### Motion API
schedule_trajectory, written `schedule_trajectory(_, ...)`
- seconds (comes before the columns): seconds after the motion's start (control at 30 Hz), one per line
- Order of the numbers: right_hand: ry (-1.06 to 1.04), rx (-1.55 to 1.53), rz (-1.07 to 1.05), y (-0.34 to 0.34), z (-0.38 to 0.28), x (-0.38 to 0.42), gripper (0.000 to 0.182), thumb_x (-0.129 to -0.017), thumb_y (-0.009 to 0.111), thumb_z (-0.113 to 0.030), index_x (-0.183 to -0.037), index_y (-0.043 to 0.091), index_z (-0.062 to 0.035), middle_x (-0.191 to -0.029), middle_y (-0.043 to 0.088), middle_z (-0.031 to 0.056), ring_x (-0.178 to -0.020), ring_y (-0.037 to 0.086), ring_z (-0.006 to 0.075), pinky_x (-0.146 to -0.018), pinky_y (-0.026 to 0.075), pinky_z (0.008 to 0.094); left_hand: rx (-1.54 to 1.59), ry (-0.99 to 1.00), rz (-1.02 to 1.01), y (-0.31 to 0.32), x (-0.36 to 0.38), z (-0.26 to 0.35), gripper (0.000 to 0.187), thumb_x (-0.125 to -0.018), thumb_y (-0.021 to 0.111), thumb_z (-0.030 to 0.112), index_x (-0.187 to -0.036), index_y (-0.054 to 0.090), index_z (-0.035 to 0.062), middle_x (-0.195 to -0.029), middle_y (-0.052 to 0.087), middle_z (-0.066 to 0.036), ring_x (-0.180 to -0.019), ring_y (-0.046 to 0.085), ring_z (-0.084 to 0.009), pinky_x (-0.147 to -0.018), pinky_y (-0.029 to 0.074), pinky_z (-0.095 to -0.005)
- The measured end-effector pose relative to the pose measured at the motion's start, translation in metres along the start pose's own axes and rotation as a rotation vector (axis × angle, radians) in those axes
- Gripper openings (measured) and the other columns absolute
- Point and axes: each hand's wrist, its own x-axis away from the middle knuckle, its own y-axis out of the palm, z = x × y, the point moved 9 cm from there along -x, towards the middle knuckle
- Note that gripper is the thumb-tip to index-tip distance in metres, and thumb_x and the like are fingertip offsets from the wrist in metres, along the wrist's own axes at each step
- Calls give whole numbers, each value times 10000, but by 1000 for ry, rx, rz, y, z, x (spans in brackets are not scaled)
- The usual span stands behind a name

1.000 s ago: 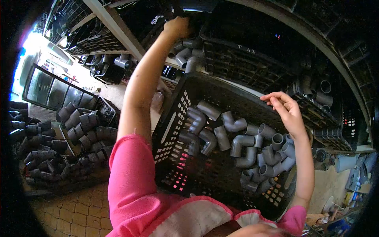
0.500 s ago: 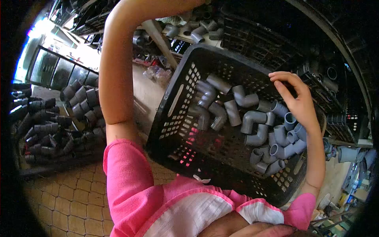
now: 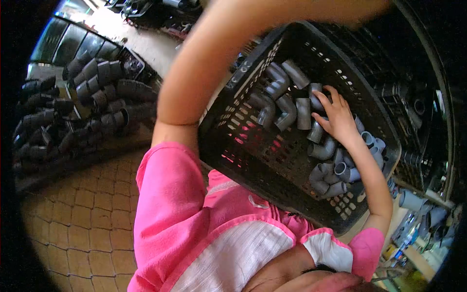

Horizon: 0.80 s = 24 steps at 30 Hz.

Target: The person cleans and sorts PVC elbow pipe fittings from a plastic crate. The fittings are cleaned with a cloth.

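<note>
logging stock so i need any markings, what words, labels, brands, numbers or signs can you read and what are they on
No readable text.
Basket: pale marks on the rim, too blurred to tell if they are writing.
Fittings: none legible.
Crates at right: too dark and blurred.
Clutter at lower right: too small to read.

1. A bright pink top (image 3: pixel 170 214) is worn, with short, loose sleeves (image 3: pixel 172 165).
2. Its neckline is bordered by white, finely textured panels (image 3: pixel 228 250).
3. These panels are edged with narrow pink trim (image 3: pixel 260 219).
</note>
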Motion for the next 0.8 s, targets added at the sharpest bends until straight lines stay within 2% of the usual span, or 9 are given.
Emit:
schedule_trajectory(0.13,-79,95,-65,37,9,-6,562,-912,564,-397,-1381,427,-119,-1364,458,243,-1200,503,412,-991,425,527,67,166,106,21,13,-5,276,-926,525,221,-897,657,-20,-846,661,-207,-807,662,-385,-729,549,-466)
schedule_trajectory(0.23,-134,77,283,-11,-5,6,550,-935,665,-326,-1372,469,-55,-1063,656,113,-986,600,185,-824,479,329,195,210,95,42,10,-28,274,-926,530,223,-923,672,-12,-849,656,-213,-840,654,-392,-749,548,-466)
schedule_trajectory(0.33,201,-814,78,-37,8,12,738,-903,679,-336,-1469,304,-47,-1125,632,190,-1109,578,263,-908,477,393,260,183,53,49,11,-28,283,-922,535,245,-966,685,9,-907,660,-215,-880,650,-388,-782,548,-457)
schedule_trajectory(0.43,-22,-1503,144,-73,15,21,745,-892,674,-355,-1458,314,-34,-1218,594,210,-1157,578,295,-939,478,432,237,175,-60,85,-4,-13,327,-904,533,330,-1039,719,98,-1003,691,-171,-931,673,-345,-813,556,-444)
schedule_trajectory(0.53,-83,-1517,410,-135,16,46,537,-944,468,-385,-1368,445,-56,-1320,527,177,-1199,529,339,-994,439,481,302,165,31,116,-16,22,337,-897,541,386,-960,755,135,-996,674,-147,-886,682,-336,-765,567,-438)
schedule_trajectory(0.57,103,-1757,789,-139,35,65,561,-958,376,-387,-1354,459,1,-1256,584,138,-1159,567,286,-986,457,441,304,202,37,119,-15,38,330,-903,563,378,-1037,725,124,-1020,672,-157,-901,677,-335,-765,562,-435)
schedule_trajectory(0.67,318,-1762,1093,-160,48,79,583,-963,344,-424,-1339,492,-3,-1243,598,132,-1148,578,258,-979,469,417,248,411,228,122,7,71,349,-850,661,246,-1186,668,151,-1063,601,-104,-837,678,-286,-674,578,-360)
schedule_trajectory(0.73,294,-1721,846,-144,54,77,605,-965,308,-436,-1332,513,-2,-1296,581,125,-1205,548,248,-1031,433,407,137,619,183,144,38,73,503,-805,701,152,-1298,605,147,-1119,554,-106,-821,672,-242,-618,598,-328)
schedule_trajectory(0.8,118,-1759,738,-149,42,62,606,-962,294,-392,-1388,439,15,-1346,532,133,-1243,511,248,-1054,404,399,124,478,129,140,29,59,511,-816,693,138,-1315,591,181,-1137,548,-128,-758,671,-271,-595,589,-351)
